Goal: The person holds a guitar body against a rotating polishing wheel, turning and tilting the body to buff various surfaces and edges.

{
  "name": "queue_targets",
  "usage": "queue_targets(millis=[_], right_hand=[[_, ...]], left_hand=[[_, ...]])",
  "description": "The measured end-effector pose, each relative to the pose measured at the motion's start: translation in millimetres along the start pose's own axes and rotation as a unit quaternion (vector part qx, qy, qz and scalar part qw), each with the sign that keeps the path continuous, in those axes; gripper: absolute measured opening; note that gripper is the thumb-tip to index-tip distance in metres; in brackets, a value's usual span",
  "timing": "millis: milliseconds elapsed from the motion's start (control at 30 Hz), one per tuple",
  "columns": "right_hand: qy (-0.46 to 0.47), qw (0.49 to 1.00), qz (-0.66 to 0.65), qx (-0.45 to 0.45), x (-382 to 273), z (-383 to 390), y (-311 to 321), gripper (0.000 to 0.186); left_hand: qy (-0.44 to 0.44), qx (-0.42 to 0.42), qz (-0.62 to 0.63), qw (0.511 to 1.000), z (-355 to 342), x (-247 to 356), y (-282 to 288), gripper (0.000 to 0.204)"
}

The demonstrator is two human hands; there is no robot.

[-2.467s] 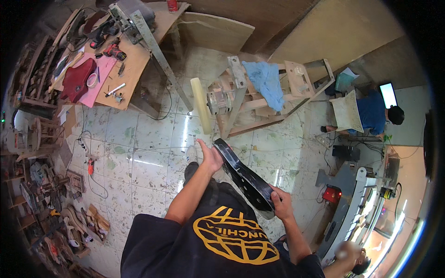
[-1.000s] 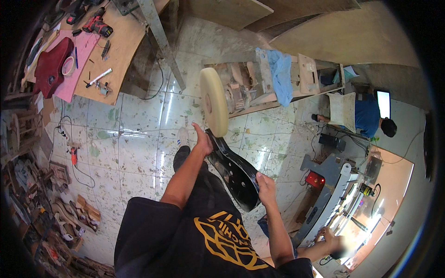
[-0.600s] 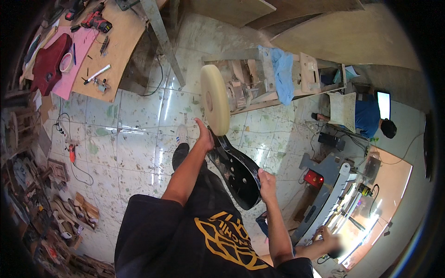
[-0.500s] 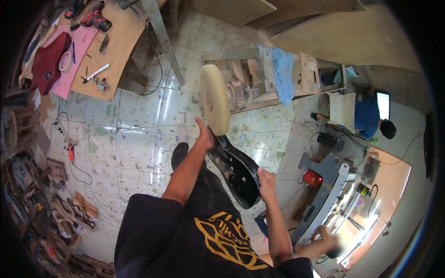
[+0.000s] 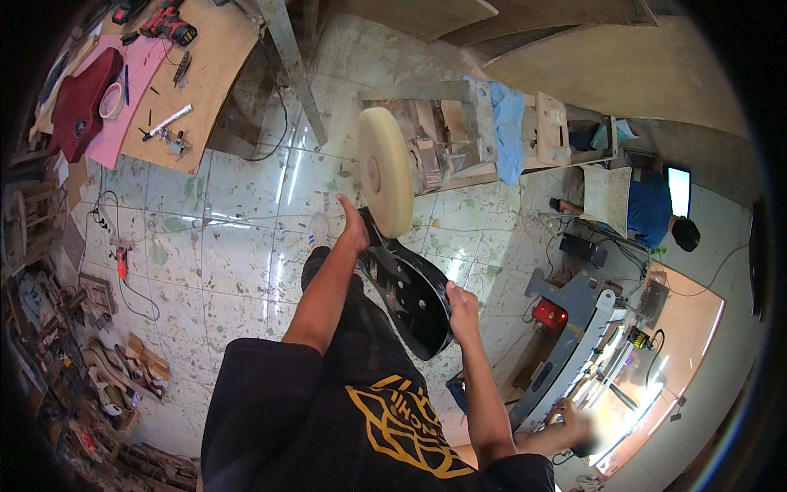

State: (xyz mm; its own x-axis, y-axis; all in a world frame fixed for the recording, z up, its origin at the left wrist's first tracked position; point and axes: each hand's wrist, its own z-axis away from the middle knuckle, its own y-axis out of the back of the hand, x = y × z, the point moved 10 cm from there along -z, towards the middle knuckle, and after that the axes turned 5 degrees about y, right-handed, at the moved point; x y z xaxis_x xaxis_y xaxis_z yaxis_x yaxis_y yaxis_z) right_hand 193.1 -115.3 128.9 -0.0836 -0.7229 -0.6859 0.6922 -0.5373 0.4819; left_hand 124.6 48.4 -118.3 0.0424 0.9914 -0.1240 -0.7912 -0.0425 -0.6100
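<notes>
I hold a glossy black guitar body (image 5: 414, 303) with several holes in it, its narrow end raised against or just under the lower edge of a large cream buffing wheel (image 5: 392, 172); I cannot tell if they touch. My left hand (image 5: 354, 228) grips that narrow end, thumb stretched up and fingers hidden behind the piece. My right hand (image 5: 462, 312) is closed on the wide end's right edge. The wheel is mounted on a wooden and metal stand (image 5: 459, 180), over which a light blue cloth (image 5: 506, 131) is draped.
At upper left, a workbench (image 5: 217, 86) bears a red guitar body (image 5: 86, 102) and a drill (image 5: 168, 25). A seated person (image 5: 652, 209) faces a screen at right; another person's arm (image 5: 545, 439) is at a grey machine (image 5: 566, 361). Wood pieces (image 5: 119, 377) and a cord (image 5: 139, 312) lie left.
Since the earliest frame both hands have carried the black guitar body upward to the wheel's lower edge. In the last half second both hands have shifted slightly up and left with it.
</notes>
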Motion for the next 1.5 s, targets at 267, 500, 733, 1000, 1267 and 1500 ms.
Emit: queue_targets(millis=[267,500,733,1000,1267,1500], right_hand=[[0.005,1.000,0.022,0.013,-9,-10,5,0.044],[-0.005,1.000,0.005,0.003,-8,-23,-5,0.042],[-0.022,1.000,0.016,-0.006,-12,-33,-16,0.044],[-0.035,0.999,0.013,-0.008,-7,-42,-9,0.043],[-0.036,0.999,0.027,-0.008,-19,-41,-21,0.043],[-0.004,1.000,0.023,-0.018,-13,-29,-21,0.041]], left_hand=[[0.019,-0.020,0.044,0.999,-13,-4,-2,0.127],[0.045,-0.007,0.071,0.996,-30,-1,12,0.124],[0.015,0.005,0.068,0.998,-40,15,25,0.119],[0.021,0.004,0.079,0.997,-33,16,11,0.122],[-0.002,0.007,0.069,0.998,-41,24,30,0.122],[-0.011,0.030,0.034,0.999,-66,16,69,0.122]])
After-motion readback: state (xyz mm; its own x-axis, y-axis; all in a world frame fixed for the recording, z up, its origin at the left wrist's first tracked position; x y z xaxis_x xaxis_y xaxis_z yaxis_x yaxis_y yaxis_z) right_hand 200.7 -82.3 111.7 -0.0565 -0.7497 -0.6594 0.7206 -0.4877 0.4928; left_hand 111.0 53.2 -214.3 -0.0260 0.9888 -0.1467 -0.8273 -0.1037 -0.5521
